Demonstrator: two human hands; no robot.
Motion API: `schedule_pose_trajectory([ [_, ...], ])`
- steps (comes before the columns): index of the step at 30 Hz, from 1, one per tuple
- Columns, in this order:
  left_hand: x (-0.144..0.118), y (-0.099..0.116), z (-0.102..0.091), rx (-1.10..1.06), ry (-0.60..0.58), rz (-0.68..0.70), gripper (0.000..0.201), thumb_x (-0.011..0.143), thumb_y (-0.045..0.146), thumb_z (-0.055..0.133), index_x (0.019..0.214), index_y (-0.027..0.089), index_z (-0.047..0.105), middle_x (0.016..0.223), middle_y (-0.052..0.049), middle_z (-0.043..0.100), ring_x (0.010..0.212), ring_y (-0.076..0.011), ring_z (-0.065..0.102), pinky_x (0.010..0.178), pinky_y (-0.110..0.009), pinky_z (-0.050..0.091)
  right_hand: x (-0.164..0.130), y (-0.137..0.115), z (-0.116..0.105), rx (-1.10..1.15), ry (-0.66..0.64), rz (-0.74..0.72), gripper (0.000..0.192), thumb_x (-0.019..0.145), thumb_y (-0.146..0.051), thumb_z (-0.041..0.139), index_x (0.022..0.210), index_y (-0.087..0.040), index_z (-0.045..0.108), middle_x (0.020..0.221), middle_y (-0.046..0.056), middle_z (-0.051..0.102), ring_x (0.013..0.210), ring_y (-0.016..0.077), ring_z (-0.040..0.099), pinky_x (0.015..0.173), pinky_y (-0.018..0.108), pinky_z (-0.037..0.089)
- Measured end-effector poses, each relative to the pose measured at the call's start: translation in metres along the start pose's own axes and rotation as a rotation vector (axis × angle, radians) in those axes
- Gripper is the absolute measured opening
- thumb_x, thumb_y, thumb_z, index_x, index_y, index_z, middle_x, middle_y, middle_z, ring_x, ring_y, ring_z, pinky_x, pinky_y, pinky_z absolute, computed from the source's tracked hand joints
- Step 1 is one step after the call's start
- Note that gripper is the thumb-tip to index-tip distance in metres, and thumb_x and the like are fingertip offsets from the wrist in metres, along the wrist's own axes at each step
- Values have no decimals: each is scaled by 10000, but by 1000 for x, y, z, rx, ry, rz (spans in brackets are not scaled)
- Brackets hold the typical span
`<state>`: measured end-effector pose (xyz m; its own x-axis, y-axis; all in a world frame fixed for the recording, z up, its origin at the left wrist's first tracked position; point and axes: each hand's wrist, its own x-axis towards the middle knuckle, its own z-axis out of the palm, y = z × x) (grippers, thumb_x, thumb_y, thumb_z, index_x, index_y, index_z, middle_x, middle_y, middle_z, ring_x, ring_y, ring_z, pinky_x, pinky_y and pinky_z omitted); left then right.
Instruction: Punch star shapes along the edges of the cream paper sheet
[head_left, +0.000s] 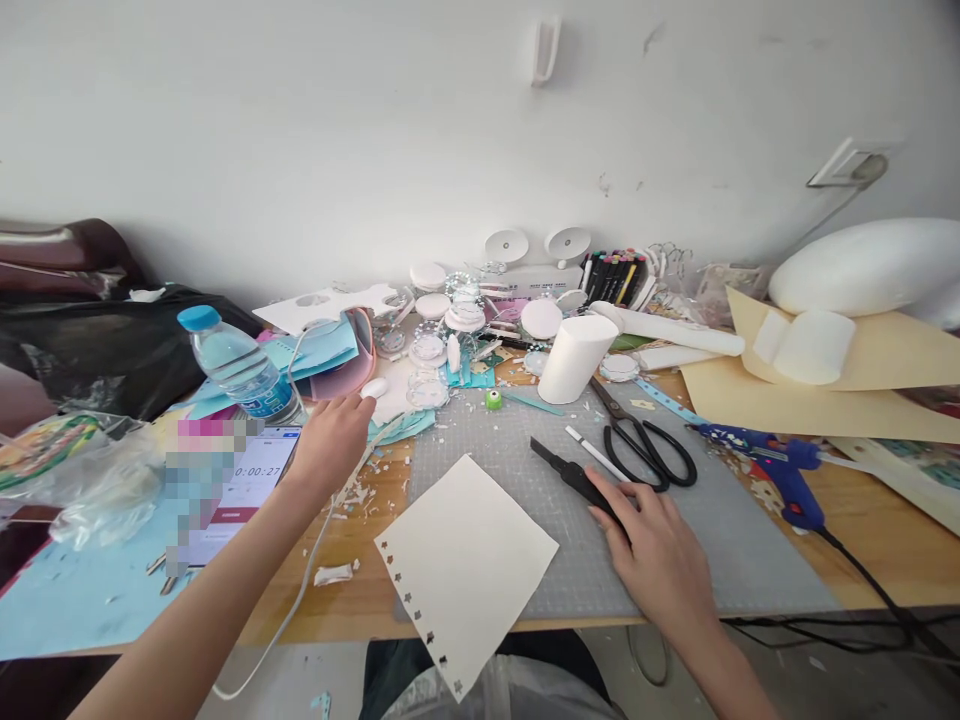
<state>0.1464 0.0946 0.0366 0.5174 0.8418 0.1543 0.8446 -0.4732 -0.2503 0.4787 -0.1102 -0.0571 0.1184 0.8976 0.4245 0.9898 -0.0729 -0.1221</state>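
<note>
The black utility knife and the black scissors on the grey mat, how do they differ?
The utility knife is one straight bar; the scissors are two crossed blades ending in big loop handles. The right hand rests on the utility knife's near end, while the scissors lie untouched. The utility knife points up-left toward the green punch; the scissors' tips point toward the white cylinder. Both are black and lie flat on the cutting mat.
</note>
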Motion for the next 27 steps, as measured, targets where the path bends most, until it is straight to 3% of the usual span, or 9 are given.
schedule_pose_trajectory([
  [6,6,-11,1,-7,-69,19,290,744,-5,406,719,189,620,850,-111,677,887,-281,640,798,-395,440,-1,0,0,2,-16,10,423,969,-302,476,1389,-265,514,1015,96,603,840,254,541,692,379,462],
  [10,6,-5,-3,-39,-94,5,290,770,33,388,657,168,619,738,-124,660,785,-288,654,744,-403,463,0,0,0,-12,-14,23,405,970,-305,475,1368,-272,539,996,89,605,827,247,545,692,372,462],
  [14,2,21,-11,-152,-77,90,310,866,118,366,868,131,675,894,-154,683,905,-301,653,835,-436,461,1,-1,0,-15,-7,21,407,965,-306,491,1366,-260,545,982,86,602,813,243,540,688,371,463],
  [17,-4,52,-14,-314,-137,333,304,899,268,496,1167,199,620,1204,-90,647,1128,-246,590,982,-373,422,2,-2,0,-22,-11,18,399,960,-296,500,1352,-256,563,976,88,602,801,242,535,687,377,463],
  [20,-5,78,-11,-444,-230,515,511,816,329,669,1301,252,528,1340,-48,573,1216,-222,534,1019,-335,404,2,-2,-1,-16,-12,23,395,960,-282,500,1346,-246,572,981,94,601,815,246,536,693,380,467],
  [23,5,92,-7,-521,-273,515,417,803,250,674,1207,209,576,1206,-82,621,1123,-258,565,951,-382,428,3,-3,-1,-12,-17,39,400,960,-279,500,1352,-246,567,985,95,603,814,245,532,698,383,471],
  [27,19,91,-9,-643,-325,432,77,793,148,585,841,189,628,901,-45,648,896,-229,609,804,-337,449,3,-3,-1,-9,-18,52,398,958,-272,504,1351,-250,567,980,92,606,815,242,532,711,387,475],
])
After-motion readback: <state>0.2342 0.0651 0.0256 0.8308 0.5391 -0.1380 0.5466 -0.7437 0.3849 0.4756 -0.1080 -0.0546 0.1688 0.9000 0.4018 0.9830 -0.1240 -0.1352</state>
